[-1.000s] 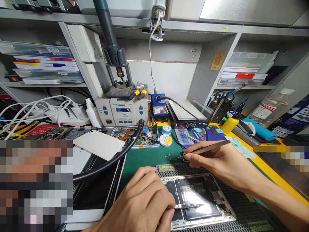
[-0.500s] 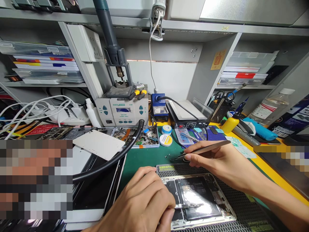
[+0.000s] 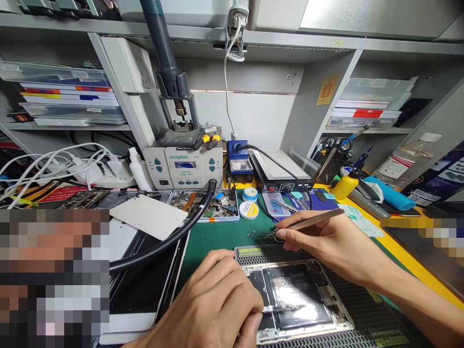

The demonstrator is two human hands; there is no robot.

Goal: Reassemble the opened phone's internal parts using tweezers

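My right hand (image 3: 319, 241) grips a pair of tweezers (image 3: 311, 221) between thumb and fingers. The tweezers' tips are low over the green mat (image 3: 217, 237), close beside a few tiny dark screw-like parts (image 3: 251, 234). An opened tablet-like device (image 3: 300, 290) with a shiny black battery lies on a perforated grey anti-slip pad (image 3: 355, 290). Over the device's left side, my left hand (image 3: 224, 299) is closed around a slim silver tool (image 3: 286, 308), whose end reaches across the battery. My fingers hide the rest of that tool, so its exact kind is unclear.
A thick black hose (image 3: 174, 241) curves from the hot-air station (image 3: 184, 166) across the left side. Behind the mat are a tray of small circuit parts (image 3: 203, 203), round tins (image 3: 249, 210) and a soldering station (image 3: 239, 159). A white plate (image 3: 148, 216) lies left.
My right hand and the tweezers have shifted very slightly, with the tweezers' rear end a little further left. My left hand and the device look unmoved.
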